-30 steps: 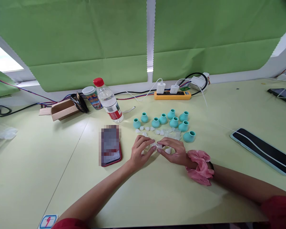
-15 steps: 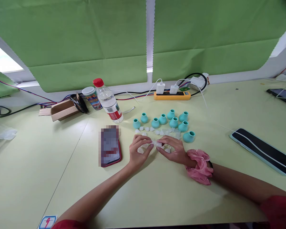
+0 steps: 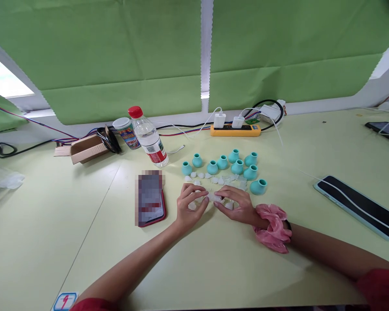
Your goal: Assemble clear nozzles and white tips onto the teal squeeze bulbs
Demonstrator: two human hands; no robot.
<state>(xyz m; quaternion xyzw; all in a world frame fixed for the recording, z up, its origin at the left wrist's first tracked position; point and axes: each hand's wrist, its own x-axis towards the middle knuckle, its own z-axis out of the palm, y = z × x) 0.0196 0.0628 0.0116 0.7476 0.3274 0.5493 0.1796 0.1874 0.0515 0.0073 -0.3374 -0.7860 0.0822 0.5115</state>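
A small translucent whitish piece (image 3: 214, 197) is pinched between my two hands, low over the table. My left hand (image 3: 190, 202) grips its left end with thumb and fingertips. On its right end the thumb and fingers of my right hand (image 3: 235, 203) are closed; a pink scrunchie (image 3: 272, 226) circles that wrist. What the piece exactly is cannot be made out. Just beyond the hands lie several small white pieces (image 3: 208, 176) and a clear plastic film (image 3: 235, 180). Behind them stand several turquoise flask-shaped cups (image 3: 212, 167) with open necks.
Left of the hands lies a phone (image 3: 151, 198), with a water bottle (image 3: 151, 140), patterned cup (image 3: 126, 133) and open cardboard box (image 3: 89, 149) farther back. A yellow power strip (image 3: 235, 130) with chargers is near the wall. Another phone (image 3: 359, 207) lies right under a white cable.
The view has shifted very slightly. Both hands keep their hold on the translucent piece, with only slight finger movement.
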